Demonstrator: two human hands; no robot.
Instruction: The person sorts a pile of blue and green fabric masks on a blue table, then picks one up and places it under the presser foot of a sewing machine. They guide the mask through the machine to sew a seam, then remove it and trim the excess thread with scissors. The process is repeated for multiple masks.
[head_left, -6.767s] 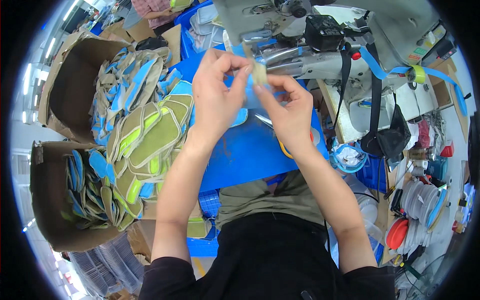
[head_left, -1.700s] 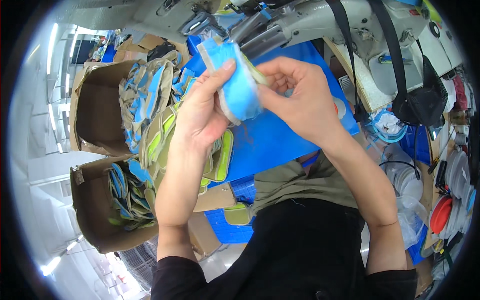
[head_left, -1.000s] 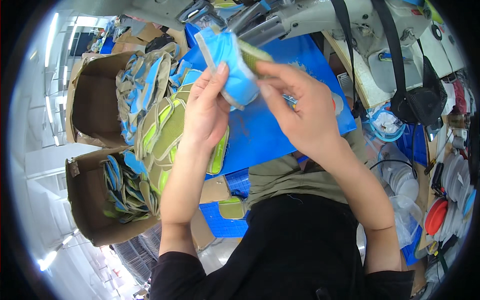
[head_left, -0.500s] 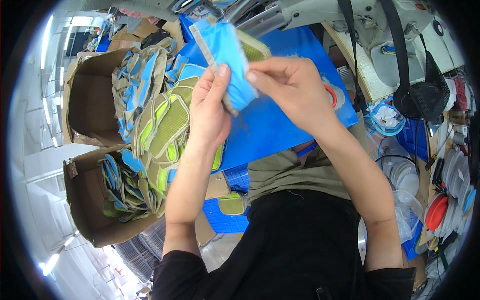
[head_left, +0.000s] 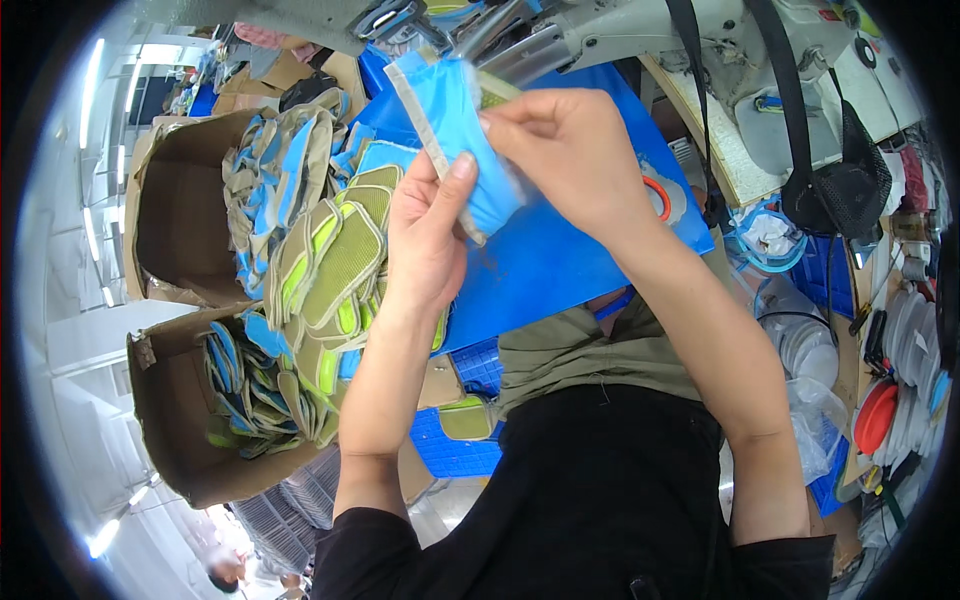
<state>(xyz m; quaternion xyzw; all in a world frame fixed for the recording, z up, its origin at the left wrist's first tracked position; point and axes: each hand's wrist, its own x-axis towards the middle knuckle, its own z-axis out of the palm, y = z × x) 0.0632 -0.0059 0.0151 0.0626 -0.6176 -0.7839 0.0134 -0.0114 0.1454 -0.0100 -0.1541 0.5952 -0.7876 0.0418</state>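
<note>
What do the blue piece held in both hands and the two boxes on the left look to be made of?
Blue piece: seemingly soft matte fabric, since it bends, with a pale woven-looking edge strip. Boxes: plain brown cardboard, dull, with folded flaps and worn edges.

Head-worn fisheye looks steeply down, close over worktable (head_left: 560,270)

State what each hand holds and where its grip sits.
Both hold one blue fabric piece with a pale edge strip. The left hand grips its lower edge, thumb on the strip; the right hand pinches its upper right part.
</note>
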